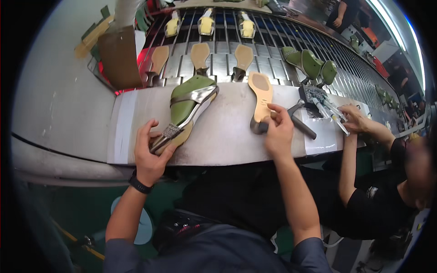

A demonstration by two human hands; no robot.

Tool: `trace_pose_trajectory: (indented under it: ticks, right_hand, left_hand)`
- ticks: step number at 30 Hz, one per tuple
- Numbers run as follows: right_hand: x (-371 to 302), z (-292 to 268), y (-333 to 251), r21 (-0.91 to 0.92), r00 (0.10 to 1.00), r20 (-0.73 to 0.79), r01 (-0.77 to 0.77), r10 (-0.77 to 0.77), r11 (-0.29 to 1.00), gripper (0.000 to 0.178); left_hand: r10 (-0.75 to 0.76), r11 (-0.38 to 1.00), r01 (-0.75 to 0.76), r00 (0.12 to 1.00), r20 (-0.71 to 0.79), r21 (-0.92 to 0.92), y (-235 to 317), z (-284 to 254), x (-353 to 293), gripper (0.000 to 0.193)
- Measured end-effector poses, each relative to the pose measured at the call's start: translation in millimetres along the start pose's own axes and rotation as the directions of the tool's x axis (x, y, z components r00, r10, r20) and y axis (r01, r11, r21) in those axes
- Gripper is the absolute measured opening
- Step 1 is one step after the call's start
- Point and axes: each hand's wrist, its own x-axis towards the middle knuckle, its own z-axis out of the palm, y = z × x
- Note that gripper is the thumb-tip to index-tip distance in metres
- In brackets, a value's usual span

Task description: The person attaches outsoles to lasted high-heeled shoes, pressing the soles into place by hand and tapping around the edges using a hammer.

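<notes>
The shoe [184,107] is built on a glossy green last, with a silver strap across it, a glittery grey band at its near end and a tan sole along its side. It lies on the left part of the worktop, the near end between the grasping fingers of the left hand [154,157]. A separate tan sole [261,95], with a darker oval patch and a dark heel, lies to its right; the fingers of the right hand [278,134] are bent against its edge, though I cannot tell whether they grip it.

The worktop [232,132] is pale and scuffed, fronting a slatted metal conveyor [223,50]. The floor is green; bright strip lights run at upper right. A co-worker's hand [357,119] is beside some syringes.

Counted: three tan heeled soles [199,55] standing along the conveyor's near edge, three pieces with yellow pads [206,25] beyond them, three green lasts [311,63] grouped at right, one hammer [302,125].
</notes>
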Motion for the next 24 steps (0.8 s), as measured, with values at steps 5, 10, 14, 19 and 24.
trace_pose_trajectory:
  ticks: [5, 10, 14, 19, 24]
  right_hand:
    - [-24.1, 47.1, -25.5, -0.495, 0.985, 0.091, 0.171, -0.145, 0.852, 0.03]
    - [-7.0, 63.7, -37.1, 0.218, 0.996, -0.013, 0.084, -0.083, 0.972, 0.032]
    - [-15.0, 91.3, -16.2, 0.113, 0.996, 0.02, 0.083, -0.086, 0.99, 0.046]
    - [1.7, 90.9, -16.1, 0.125, 0.992, 0.011, -0.124, 0.123, 0.984, 0.049]
    - [8.6, 91.6, -11.8, 0.058, 0.994, 0.01, -0.105, 0.104, 0.993, 0.046]
  left_hand:
    - [0.072, 0.983, -0.059, 0.995, -0.07, 0.174, -36.3, -21.5, 4.9, 0.051]
    - [0.121, 0.974, -0.106, 0.991, -0.064, 0.202, -40.2, -21.9, 2.0, 0.049]
    - [0.125, 0.967, -0.108, 0.99, -0.06, 0.231, -38.7, -18.6, 3.1, 0.046]
    - [0.061, 0.968, -0.051, 0.998, -0.033, 0.245, -41.0, -23.5, -3.1, 0.044]
    - [-0.228, 0.963, 0.242, 0.967, 0.116, -0.119, -42.6, -47.6, -15.5, 0.031]
